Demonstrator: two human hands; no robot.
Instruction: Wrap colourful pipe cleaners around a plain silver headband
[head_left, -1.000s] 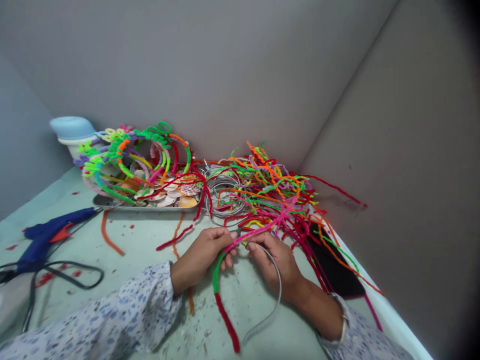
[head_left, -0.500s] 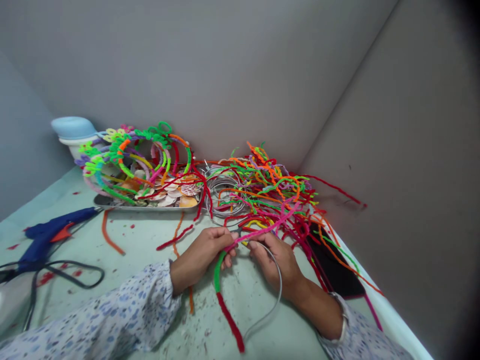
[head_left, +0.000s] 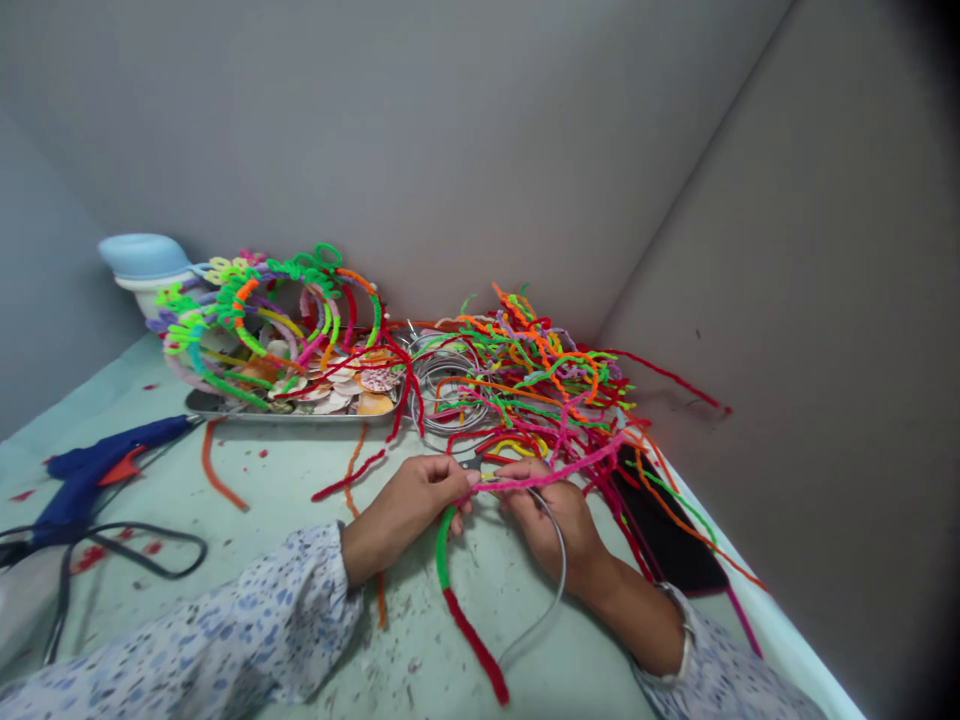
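My left hand [head_left: 420, 500] is closed, pinching a wire wrapped in fuzzy pipe cleaner. Below its fingers hangs the wrapped length, with a green section [head_left: 442, 550] and then a red section [head_left: 476, 645]. A pink pipe cleaner [head_left: 581, 465] runs from the left fingertips across the right fingers toward the upper right. My right hand [head_left: 551, 520] is closed on bare grey wire [head_left: 561, 570], which curves down to the red end. Just behind the fingertips lie pliers with red and yellow handles [head_left: 525, 447], partly hidden.
Behind the hands are coiled wire [head_left: 427, 385] and a tangled pipe cleaner heap [head_left: 540, 350]. Wrapped hoops [head_left: 285, 270] stand on a metal tray [head_left: 300, 418] of shells. A blue glue gun [head_left: 97, 470] and cord lie left, a dark phone [head_left: 675, 540] right, a lidded cup [head_left: 146, 265] at back left.
The pink pipe cleaner has swung lower and to the right, now lying over my right fingers. The green and red wrapped end has shifted slightly right. Both hands stay closed in nearly the same place.
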